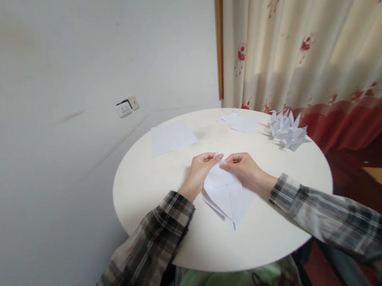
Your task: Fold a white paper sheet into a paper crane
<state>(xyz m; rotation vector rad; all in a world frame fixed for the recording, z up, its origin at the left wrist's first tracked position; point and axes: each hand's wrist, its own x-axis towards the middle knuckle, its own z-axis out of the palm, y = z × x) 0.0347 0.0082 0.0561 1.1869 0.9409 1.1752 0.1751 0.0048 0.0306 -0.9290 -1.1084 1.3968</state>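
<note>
A white sheet of folded paper lies on the round table in front of me, kite-shaped, with its long point toward me. A crease runs down its middle and the layers at its lower left stand a little apart. My left hand pinches the far tip between thumb and fingers. Close beside it, my right hand has its thumb and fingers closed on the upper right edge of the same paper. The fingers cover part of the far tip.
On the white table, a flat paper sheet lies at the back left. Paper pieces are at the back, and a cluster of folded paper cranes stands at the right. A wall socket and a curtain are beyond.
</note>
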